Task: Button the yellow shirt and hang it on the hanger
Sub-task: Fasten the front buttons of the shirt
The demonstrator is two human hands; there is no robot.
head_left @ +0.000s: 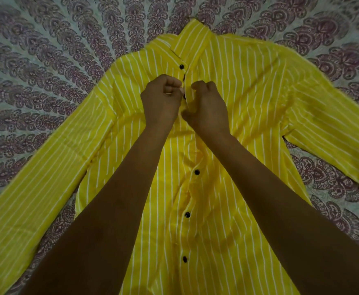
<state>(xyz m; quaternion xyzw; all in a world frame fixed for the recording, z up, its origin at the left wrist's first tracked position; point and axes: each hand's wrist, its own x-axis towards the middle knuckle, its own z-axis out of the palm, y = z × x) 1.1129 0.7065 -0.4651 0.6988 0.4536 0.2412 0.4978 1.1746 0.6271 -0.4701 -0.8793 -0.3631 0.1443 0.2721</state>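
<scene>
From the head: shows shirt (248,86), yellow with thin white stripes, spread front-up on patterned bedspread (46,50), collar (192,37) at 12 o'clock, hem running out of frame at 6. Finds sleeves flung wide, one toward 8 o'clock, the other toward 3. Places left grip (161,99) and right grip (208,105) side by side just above centre, knuckles up, nearly touching across the front opening, bare forearms reaching in from 7 and 5. Has left grip clenched on one edge of the opening, fingertips pinching cloth beside a dark button half hidden between the two. Has right grip grasping the facing edge, thumb and fingers curled round a fold of cloth. Puts top button (181,66) just toward 12 from the grips, below the collar. Counts three lower buttons (197,172) down the front toward 6, apparently fastened, cloth puckered between them. Cannot tell whether the top button, or the one between the grips, sits through its hole.
</scene>
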